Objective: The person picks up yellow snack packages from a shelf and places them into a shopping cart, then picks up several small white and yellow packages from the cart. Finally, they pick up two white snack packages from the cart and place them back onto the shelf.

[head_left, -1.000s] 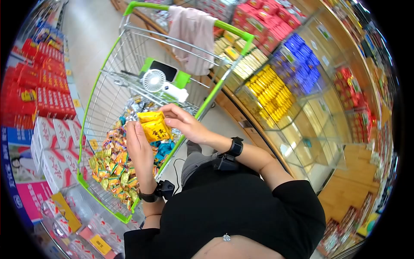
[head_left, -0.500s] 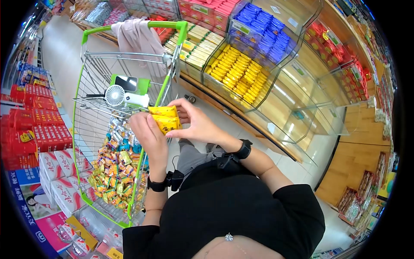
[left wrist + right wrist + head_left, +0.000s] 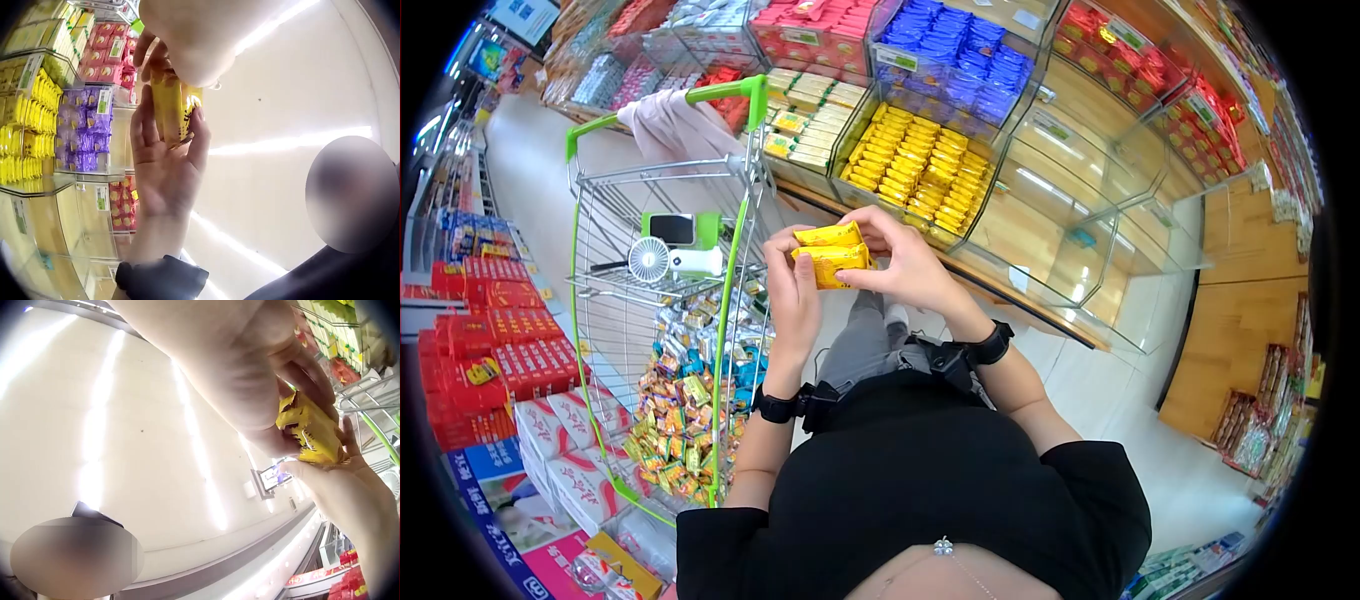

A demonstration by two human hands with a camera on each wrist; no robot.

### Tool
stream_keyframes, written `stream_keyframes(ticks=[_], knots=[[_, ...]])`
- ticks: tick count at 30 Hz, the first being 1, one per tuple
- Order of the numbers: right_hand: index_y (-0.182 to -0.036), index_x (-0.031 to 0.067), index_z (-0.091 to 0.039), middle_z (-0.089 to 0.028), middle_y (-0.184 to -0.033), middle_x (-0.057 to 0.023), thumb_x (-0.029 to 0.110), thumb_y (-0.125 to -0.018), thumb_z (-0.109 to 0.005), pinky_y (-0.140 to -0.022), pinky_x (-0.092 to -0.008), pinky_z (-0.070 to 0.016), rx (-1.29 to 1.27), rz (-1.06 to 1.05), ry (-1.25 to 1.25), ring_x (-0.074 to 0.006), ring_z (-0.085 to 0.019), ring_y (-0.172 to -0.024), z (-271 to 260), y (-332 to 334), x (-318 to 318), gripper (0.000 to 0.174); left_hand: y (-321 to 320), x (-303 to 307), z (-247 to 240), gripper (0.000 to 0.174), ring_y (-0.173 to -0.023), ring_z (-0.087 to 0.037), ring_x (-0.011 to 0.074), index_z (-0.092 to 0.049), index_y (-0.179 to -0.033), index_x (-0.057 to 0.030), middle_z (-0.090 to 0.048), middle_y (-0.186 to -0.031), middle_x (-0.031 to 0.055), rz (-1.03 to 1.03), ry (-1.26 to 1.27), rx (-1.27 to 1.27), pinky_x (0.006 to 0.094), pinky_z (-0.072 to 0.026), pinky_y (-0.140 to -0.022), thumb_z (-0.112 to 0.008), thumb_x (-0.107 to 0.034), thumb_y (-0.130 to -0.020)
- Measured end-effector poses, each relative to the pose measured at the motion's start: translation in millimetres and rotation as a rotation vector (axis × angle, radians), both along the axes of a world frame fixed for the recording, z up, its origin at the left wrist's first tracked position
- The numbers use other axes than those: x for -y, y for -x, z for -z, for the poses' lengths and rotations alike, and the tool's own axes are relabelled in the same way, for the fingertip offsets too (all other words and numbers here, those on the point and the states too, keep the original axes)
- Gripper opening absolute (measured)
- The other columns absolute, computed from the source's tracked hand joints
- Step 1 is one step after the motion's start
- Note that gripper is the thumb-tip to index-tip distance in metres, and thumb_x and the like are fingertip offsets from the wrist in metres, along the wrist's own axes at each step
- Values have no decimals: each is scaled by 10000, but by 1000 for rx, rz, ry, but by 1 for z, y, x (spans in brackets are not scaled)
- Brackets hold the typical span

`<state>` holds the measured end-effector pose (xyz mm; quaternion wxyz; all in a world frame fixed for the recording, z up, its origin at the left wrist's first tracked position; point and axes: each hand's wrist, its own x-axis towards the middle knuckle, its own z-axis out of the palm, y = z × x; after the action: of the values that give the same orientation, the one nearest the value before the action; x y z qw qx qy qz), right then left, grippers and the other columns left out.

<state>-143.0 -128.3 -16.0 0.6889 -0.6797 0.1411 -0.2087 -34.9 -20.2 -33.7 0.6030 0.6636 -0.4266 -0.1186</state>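
Note:
In the head view, two yellow snack packets (image 3: 838, 268) with dark lettering lie one against the other, held up in front of the body. My left hand (image 3: 793, 300) grips their left end, thumb on the near face and fingers behind. The right hand (image 3: 915, 277) pinches the right end between thumb and fingers. Seen from the left wrist, the yellow wrapper (image 3: 169, 112) sits between the left thumb and fingers, and the right hand (image 3: 194, 50) partly covers its top. In the right wrist view, both hands meet around the shiny packet (image 3: 315, 434).
A green-edged shopping cart (image 3: 722, 380) at left holds many wrapped sweets (image 3: 685, 420), a white handheld fan (image 3: 649, 260), a phone (image 3: 671, 229) and a pink cloth (image 3: 675, 125) over its handle. Clear bins with yellow packets (image 3: 915, 165) and blue packets (image 3: 955, 60) stand ahead. Red boxes (image 3: 525, 350) are stacked far left.
The view has turned, so the cart sits farther left and the bins appear more in front. Both hands, still holding the yellow packets, have shifted right in view, away from over the cart.

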Motion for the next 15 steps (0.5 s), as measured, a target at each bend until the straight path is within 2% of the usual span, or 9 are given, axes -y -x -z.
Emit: stream_keyframes(ticks=[1,2,3,5,6,7,9,10,15], knots=[[-1057,43,-432,-556,-944,-69,107,-674,-683,-788,-269,-427,-14,8,-33,-146,-550,-885,0,3,4,462,2,5,0,173,-940,-434,182,-352,-962,-28,-445,-1011,130,38,40,-88,296,-332,-861,-358,-189,-896],[-1057,38,-431,-567,-927,-71,112,-683,-678,-769,-265,-434,-20,21,-11,-144,-559,-863,0,6,9,454,1,9,3,273,-978,-430,184,-310,-1071,-40,-434,-1046,132,121,80,-158,296,-331,-879,-426,-184,-871],[-1057,38,-431,-567,-927,-71,112,-683,-678,-769,-265,-434,-19,36,-7,-144,-559,-863,1,9,14,454,1,14,3,273,-978,-430,184,-310,-1071,-40,-434,-1046,132,136,83,-157,296,-331,-879,-426,-184,-871],[-1054,35,-432,-570,-928,-75,123,-693,-671,-752,-264,-439,-91,78,41,-142,-564,-846,2,16,25,442,2,26,0,478,-993,-441,188,-249,-1181,-50,-430,-1068,127,261,66,-264,298,-354,-865,-538,-170,-819],[-1049,32,-433,-575,-914,-74,136,-704,-662,-742,-258,-440,-83,102,69,-137,-565,-839,4,19,29,427,-1,32,8,552,-1008,-443,204,-289,-1209,-53,-443,-1062,122,277,62,-298,300,-347,-873,-600,-170,-769],[-1049,32,-433,-575,-914,-74,136,-704,-662,-742,-258,-440,-84,120,73,-137,-565,-839,5,23,35,427,-5,39,11,552,-1008,-443,204,-289,-1209,-53,-443,-1062,122,296,63,-298,300,-347,-873,-600,-170,-769],[-1038,31,-436,-581,-876,-73,145,-707,-660,-716,-256,-441,-152,147,119,-126,-560,-812,3,31,46,416,-12,55,14,482,-1002,-450,220,-401,-1137,-39,-457,-1052,119,458,-113,76,303,-344,-873,-629,-156,-728],[-1026,30,-438,-584,-829,-77,156,-708,-659,-676,-255,-440,-218,170,188,-124,-550,-765,-2,36,52,407,-9,64,17,422,-994,-457,229,-473,-1064,-30,-469,-1039,111,459,-80,-46,304,-342,-869,-647,-144,-696],[-999,34,-459,-573,-768,-69,200,-698,-671,-604,-264,-425,-296,209,256,-137,-527,-665,20,46,89,404,-22,108,24,435,-974,-464,155,-449,-1090,-34,-453,-1047,64,686,-215,-1,267,-371,-845,-643,-103,-707]])
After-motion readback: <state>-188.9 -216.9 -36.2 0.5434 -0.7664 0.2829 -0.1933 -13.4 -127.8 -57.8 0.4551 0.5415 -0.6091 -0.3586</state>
